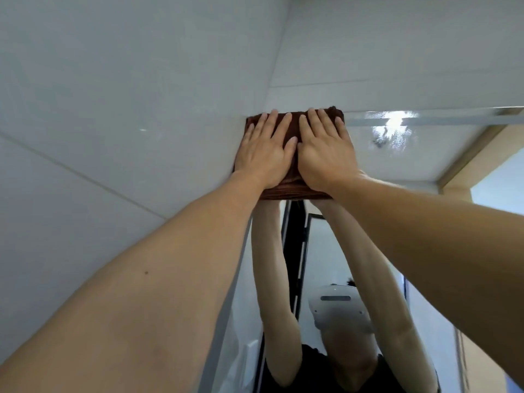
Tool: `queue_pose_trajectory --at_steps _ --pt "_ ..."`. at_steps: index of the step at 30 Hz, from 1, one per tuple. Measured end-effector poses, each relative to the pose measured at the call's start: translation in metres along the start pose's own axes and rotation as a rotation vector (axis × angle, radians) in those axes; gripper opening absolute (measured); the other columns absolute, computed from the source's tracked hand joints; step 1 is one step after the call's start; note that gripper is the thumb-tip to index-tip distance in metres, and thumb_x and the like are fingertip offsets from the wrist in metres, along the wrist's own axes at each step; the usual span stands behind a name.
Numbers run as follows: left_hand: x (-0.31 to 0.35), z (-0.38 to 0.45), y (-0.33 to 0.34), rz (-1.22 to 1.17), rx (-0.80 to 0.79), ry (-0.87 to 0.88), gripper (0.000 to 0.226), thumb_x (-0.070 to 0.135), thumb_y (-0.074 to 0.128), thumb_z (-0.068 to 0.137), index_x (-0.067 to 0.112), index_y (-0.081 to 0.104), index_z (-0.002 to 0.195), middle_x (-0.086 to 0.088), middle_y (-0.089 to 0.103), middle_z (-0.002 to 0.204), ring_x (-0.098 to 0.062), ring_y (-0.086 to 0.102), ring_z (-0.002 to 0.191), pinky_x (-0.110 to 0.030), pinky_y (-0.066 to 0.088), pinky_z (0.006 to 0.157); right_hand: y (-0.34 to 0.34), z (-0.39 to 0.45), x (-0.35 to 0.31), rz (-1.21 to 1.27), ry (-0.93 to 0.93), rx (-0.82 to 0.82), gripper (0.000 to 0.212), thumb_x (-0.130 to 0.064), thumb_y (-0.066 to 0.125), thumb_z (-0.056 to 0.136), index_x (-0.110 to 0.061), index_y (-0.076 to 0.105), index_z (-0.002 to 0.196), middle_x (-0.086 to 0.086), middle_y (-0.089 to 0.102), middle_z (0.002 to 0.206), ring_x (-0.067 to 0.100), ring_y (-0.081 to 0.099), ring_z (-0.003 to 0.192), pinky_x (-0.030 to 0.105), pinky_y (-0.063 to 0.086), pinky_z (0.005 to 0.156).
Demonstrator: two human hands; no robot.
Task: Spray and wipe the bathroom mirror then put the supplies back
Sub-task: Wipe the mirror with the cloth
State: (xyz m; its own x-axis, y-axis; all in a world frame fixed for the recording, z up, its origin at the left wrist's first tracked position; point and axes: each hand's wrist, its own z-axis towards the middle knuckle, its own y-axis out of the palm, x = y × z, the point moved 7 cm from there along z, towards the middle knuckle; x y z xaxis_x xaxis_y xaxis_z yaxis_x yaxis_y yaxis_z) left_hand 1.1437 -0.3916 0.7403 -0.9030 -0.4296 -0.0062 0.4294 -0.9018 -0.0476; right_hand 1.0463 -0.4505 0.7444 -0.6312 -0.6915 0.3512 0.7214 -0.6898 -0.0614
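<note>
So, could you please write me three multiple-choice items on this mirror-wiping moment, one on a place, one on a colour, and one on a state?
1. Where on the mirror is the cloth?
A. the top corner beside the tiled wall
B. the bottom edge
C. the middle of the glass

2. What colour is the cloth?
A. white
B. dark brown
C. bright yellow

3. How do the hands meet the cloth?
A. one hand pinches a hanging corner
B. neither hand touches it
C. both hands press it flat with straight fingers

Answers:
1 A, since the cloth sits where the mirror's upper edge meets the tiled wall.
2 B, as brown fabric shows around and between the hands.
3 C, because the left hand and the right hand lie side by side on it, fingers extended.
</note>
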Motion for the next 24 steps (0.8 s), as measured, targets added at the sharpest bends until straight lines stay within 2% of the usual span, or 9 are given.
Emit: queue_pose_trajectory --at_steps 11,19,24 --pt "0.011 0.016 -0.001 0.007 -0.013 -0.068 0.057 0.045 0.020 0.107 0.028 0.010 0.161 -0.003 0.004 0.170 -0.020 0.000 0.156 -0.042 0.000 0.127 -0.007 0.012 0.015 0.005 -0.040 -0.013 0.059 -0.031 0.020 0.106 -0.008 0.012 0.159 0.011 0.007 0.168 0.022 0.001 0.155 0.041 -0.002 0.125" --pt "0.089 0.014 0.006 -0.009 -0.004 -0.063 0.058 0.046 0.019 0.106 0.029 0.008 0.161 -0.003 0.002 0.170 -0.020 -0.002 0.156 -0.042 -0.002 0.126 -0.028 -0.014 0.085 -0.052 -0.053 0.008 0.058 -0.031 0.019 0.106 -0.006 0.015 0.159 0.015 0.010 0.167 0.026 0.004 0.155 0.041 0.000 0.126" --pt "0.155 0.011 0.011 -0.017 0.023 -0.018 0.062 0.046 0.022 0.105 0.021 0.010 0.161 -0.006 0.005 0.169 -0.021 0.000 0.156 -0.042 -0.002 0.127 -0.047 -0.044 0.140 -0.107 -0.035 0.003 0.058 -0.032 0.019 0.106 -0.006 0.015 0.158 0.016 0.011 0.166 0.026 0.005 0.155 0.040 0.001 0.126"
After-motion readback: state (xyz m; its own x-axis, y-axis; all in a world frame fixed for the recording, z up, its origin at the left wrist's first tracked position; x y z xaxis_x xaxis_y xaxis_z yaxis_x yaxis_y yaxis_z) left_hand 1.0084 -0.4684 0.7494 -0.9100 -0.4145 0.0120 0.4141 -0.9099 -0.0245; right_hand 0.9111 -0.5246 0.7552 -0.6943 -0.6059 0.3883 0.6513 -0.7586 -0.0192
